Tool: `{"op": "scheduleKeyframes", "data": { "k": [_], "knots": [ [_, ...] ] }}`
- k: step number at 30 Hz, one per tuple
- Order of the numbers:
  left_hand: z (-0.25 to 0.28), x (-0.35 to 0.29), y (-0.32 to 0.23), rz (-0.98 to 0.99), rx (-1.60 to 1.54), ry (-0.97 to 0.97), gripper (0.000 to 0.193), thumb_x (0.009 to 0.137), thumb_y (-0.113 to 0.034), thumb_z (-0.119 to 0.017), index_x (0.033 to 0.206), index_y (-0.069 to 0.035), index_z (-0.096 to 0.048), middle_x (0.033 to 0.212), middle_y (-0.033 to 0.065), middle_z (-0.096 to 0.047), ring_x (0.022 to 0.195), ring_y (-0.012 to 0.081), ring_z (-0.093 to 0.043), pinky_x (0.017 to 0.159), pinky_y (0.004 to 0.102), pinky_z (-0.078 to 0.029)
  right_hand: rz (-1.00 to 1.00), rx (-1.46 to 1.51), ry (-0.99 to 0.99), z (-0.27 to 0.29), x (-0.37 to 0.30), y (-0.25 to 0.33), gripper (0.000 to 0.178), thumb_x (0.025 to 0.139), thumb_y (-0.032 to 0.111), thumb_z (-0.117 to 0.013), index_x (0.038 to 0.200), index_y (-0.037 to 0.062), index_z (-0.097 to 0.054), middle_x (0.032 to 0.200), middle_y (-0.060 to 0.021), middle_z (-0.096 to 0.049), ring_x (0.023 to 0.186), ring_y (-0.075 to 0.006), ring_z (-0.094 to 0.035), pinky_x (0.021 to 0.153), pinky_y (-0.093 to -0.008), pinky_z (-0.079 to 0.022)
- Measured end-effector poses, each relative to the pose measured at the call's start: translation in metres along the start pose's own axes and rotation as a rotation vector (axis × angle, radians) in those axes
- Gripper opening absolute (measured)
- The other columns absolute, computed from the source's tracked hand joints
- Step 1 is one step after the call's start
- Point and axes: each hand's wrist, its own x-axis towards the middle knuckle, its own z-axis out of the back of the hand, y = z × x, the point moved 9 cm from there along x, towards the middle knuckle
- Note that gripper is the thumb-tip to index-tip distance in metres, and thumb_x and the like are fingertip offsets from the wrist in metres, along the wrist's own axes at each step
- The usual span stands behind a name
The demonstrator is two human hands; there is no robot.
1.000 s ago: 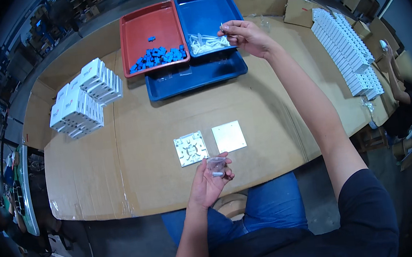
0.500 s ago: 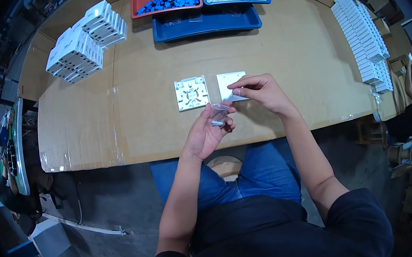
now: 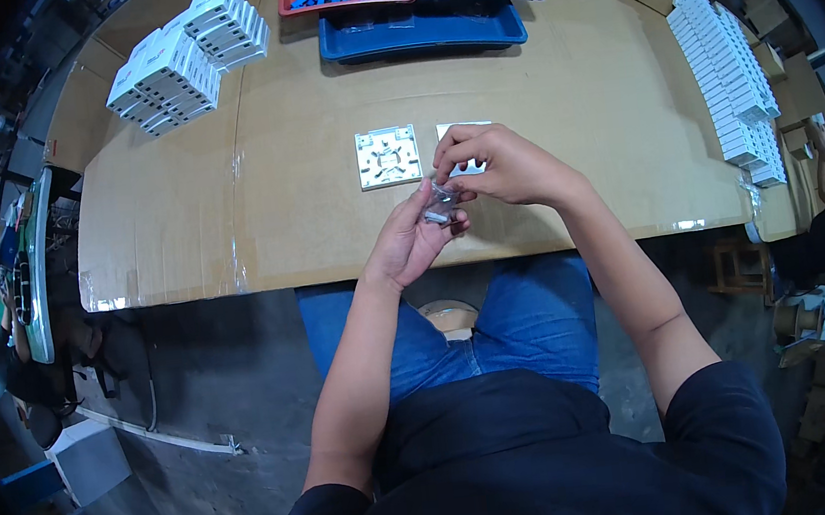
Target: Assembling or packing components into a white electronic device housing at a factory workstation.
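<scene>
On your left stands a stack of white boxes [image 3: 174, 73]; further right, a white slotted plate [image 3: 388, 157] lies flat on the cardboard-covered table [image 3: 306, 203]. Your left hand [image 3: 409, 242] holds a small clear bag [image 3: 440, 206] over this table, a pale piece inside. A white panel [image 3: 469, 167] is partly hidden behind your right hand [image 3: 516, 168], whose fingertips meet narrowly at the bag's top; I cannot tell if they pinch something.

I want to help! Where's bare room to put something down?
On the cardboard, between the left white stack and the patterned white square, and between the right hand and the right white stack. It's crowded around the left hand and clear bag.
</scene>
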Motion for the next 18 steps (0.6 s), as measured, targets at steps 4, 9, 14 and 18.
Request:
{"op": "scheduleKeyframes", "data": {
  "k": [4, 9, 14, 18],
  "knots": [
    [0.004, -0.002, 0.002, 0.009, -0.014, -0.028, 0.042, 0.111, -0.041, -0.048, 0.132, -0.006, -0.058, 0.117, 0.0109, -0.066, 0.097, 0.0207, -0.065, 0.096, 0.0400, -0.052, -0.073, -0.074, 0.143, -0.012, 0.006, -0.011, 0.015, 0.091, 0.004, -0.072, 0.105, -0.0017, -0.075, 0.108, -0.0110, -0.070, 0.097, -0.0221, -0.069, 0.087, -0.0360, -0.057],
    [0.004, -0.004, 0.000, -0.010, -0.038, -0.026, 0.041, 0.111, -0.042, -0.048, 0.132, -0.008, -0.058, 0.117, 0.0110, -0.066, 0.097, 0.0214, -0.064, 0.096, 0.0404, -0.052, -0.064, 0.060, 0.288, -0.023, 0.002, -0.009, 0.020, 0.099, 0.010, -0.066, 0.112, -0.0026, -0.074, 0.115, -0.0112, -0.072, 0.099, -0.0221, -0.069, 0.090, -0.0364, -0.056],
    [-0.005, -0.004, -0.001, 0.012, -0.051, 0.021, 0.043, 0.111, -0.043, -0.047, 0.133, -0.008, -0.058, 0.117, 0.0113, -0.066, 0.096, 0.0217, -0.062, 0.095, 0.0403, -0.051, -0.121, 0.138, 0.212, -0.012, 0.002, -0.012, 0.027, 0.106, 0.017, -0.058, 0.115, -0.0034, -0.073, 0.121, -0.0103, -0.072, 0.103, -0.0193, -0.067, 0.093, -0.0351, -0.054],
    [0.002, -0.003, 0.002, 0.013, -0.056, 0.009, 0.043, 0.110, -0.044, -0.048, 0.133, -0.009, -0.058, 0.117, 0.0115, -0.066, 0.097, 0.0220, -0.062, 0.096, 0.0411, -0.051, -0.166, 0.195, 0.201, -0.019, 0.002, -0.020, 0.032, 0.109, 0.022, -0.054, 0.118, -0.0034, -0.071, 0.119, -0.0115, -0.072, 0.102, -0.0199, -0.067, 0.092, -0.0345, -0.054]
  ]
}}
